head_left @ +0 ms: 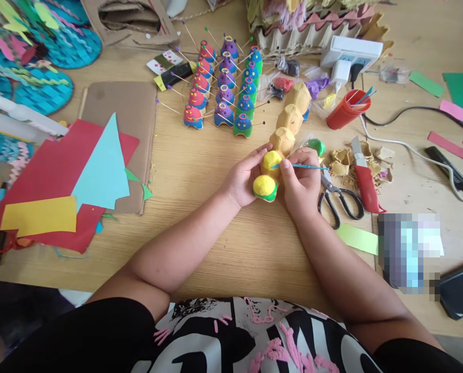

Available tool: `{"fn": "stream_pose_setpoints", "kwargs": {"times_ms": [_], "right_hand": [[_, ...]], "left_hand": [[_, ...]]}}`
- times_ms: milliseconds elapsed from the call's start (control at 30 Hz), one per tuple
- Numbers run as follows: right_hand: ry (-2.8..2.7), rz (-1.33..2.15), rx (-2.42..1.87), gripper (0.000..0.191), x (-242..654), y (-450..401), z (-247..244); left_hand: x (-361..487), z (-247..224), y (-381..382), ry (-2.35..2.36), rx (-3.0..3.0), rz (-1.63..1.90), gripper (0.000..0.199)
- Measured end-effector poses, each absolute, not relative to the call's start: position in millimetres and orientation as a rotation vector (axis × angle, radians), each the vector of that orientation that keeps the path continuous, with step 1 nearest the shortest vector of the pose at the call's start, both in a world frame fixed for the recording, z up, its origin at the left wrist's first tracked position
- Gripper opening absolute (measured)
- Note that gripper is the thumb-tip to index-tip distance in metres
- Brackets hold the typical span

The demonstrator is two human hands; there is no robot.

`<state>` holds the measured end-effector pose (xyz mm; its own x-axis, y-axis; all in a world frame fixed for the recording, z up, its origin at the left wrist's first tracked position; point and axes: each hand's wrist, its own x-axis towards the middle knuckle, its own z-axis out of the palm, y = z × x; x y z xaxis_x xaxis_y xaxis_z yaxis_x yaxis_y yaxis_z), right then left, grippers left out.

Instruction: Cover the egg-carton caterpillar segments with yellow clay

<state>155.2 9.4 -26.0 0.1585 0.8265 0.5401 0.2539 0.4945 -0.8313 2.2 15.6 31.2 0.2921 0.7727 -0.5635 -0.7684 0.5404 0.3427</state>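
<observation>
A strip of egg-carton cups (pixel 289 119) runs up and away from me. Its nearest cup is yellow on top with a green lower edge, and the one behind it has yellow on its top; the others are plain tan. My left hand (pixel 244 178) holds the strip from the left, around the near cups. In my right hand (pixel 303 181) is a thin blue tool (pixel 313 167), pinched between thumb and fingers, its tip against the second cup's yellow top. Green clay (pixel 316 146) lies just beyond my right hand.
Three rows of decorated cups (pixel 224 77) stand beyond my hands. Scissors (pixel 338 197), a red-handled knife (pixel 365 178) and a red cup (pixel 348 110) are at right. Coloured paper (pixel 56 176) and cardboard (pixel 115 96) lie left. A power strip (pixel 351 52) with cables is at back right.
</observation>
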Motion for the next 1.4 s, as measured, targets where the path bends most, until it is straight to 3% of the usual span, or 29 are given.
{"fn": "stream_pose_setpoints", "kwargs": {"times_ms": [800,1033,1400], "right_hand": [[-1.336,0.628,-0.953,0.041,155.3,6.4,-21.5],[-1.353,0.587,-1.053,0.049,155.6,9.5,-26.0],[-1.324,0.658,-1.024,0.052,155.6,7.0,-20.8]], "left_hand": [[3.5,32.6,13.2,0.735,0.058,1.028,0.029],[3.4,36.3,12.8,0.728,0.076,1.027,0.023],[1.3,32.3,13.6,0.743,0.054,0.996,0.03]]}}
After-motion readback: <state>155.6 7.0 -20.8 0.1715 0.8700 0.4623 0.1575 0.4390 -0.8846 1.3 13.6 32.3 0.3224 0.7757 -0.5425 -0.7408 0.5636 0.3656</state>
